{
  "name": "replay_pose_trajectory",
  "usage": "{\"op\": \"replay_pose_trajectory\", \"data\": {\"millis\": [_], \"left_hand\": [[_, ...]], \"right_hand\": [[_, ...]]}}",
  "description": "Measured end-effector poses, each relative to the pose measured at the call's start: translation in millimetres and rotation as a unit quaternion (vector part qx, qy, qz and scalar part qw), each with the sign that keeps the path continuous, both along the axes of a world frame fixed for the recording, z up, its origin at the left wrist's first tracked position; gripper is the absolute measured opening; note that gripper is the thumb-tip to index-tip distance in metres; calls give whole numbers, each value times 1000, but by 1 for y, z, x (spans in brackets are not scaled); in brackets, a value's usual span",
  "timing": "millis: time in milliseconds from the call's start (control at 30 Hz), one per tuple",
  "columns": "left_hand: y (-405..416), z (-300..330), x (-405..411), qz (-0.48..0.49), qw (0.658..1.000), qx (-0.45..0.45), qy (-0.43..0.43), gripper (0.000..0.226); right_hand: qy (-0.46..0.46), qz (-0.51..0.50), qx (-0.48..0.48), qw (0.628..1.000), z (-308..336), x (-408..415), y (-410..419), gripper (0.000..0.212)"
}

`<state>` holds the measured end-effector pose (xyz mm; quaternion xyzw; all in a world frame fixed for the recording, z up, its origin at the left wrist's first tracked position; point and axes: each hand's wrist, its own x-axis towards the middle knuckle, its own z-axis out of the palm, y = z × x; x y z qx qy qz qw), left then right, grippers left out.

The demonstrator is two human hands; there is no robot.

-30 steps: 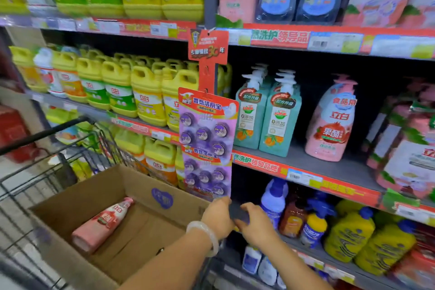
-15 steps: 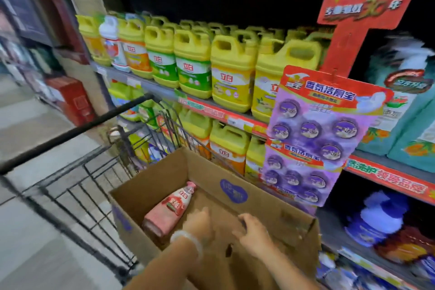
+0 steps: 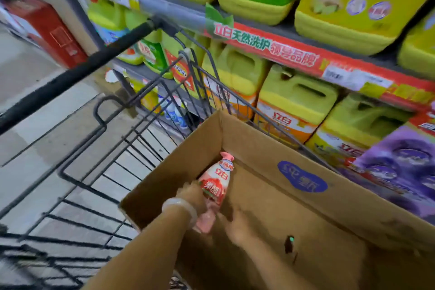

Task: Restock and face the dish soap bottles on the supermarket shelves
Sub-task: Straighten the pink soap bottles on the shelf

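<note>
Supermarket aisle, head view, looking down into a wire shopping cart (image 3: 131, 129) drawn up against shelving. At far left a red carton (image 3: 50, 30) stands on the tiled floor (image 3: 28, 73). The cart's black handle bar (image 3: 77, 73) runs diagonally across the upper left. Inside the cart sits an open cardboard box (image 3: 282, 155) with a blue oval mark on its far wall. The left hand (image 3: 193, 195), a pale bangle (image 3: 181, 207) on its wrist, reaches into the box and appears to grip the lower half of a pink dish soap bottle (image 3: 217, 180), which lies near the box's far left corner with its cap pointing toward the shelves; motion blur obscures the exact finger positions. Just to the right, the right hand (image 3: 235, 226) is also inside the box, close beside the bottle's base; blur prevents telling whether it is spread, curled or touching the bottle. Behind the box, yellow jugs (image 3: 294, 106) fill the shelves, with a red price strip (image 3: 294, 56) along one shelf edge. A purple blister pack (image 3: 404, 167) hangs at far right.
</note>
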<state>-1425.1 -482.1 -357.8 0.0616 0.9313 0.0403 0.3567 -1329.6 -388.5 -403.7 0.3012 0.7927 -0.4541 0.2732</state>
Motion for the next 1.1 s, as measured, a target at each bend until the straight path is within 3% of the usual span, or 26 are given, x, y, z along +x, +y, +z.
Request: {"op": "replay_pose_trajectory", "data": {"millis": [133,233,400,533,633,767,833,933,1100], "left_hand": [[-6,-37,-19,28,997,12,-70,79],[-5,-61,-27,53,993,40,-97,87],[3,-77,-22,97,984,59,-135,83],[12,-97,-8,116,969,107,-188,107],[23,-100,8,108,965,94,-221,78],[27,-95,26,154,946,137,-249,93],[28,-86,30,168,944,138,-247,77],[26,-68,31,186,940,174,-226,56],[30,-18,40,187,928,222,-235,64]], "right_hand": [[11,-3,-27,1000,-34,-26,-14,64],[12,-77,-46,996,-48,-44,-16,68],[4,-220,-81,972,-66,-48,-4,64],[-35,-251,-168,953,-79,-26,20,52],[-61,-276,-187,941,-85,-11,38,57],[-63,-328,-258,907,-74,11,47,48],[-48,-330,-274,902,-62,20,48,45],[-25,-319,-269,908,-44,30,46,63],[21,-299,-250,921,13,43,58,65]]}}
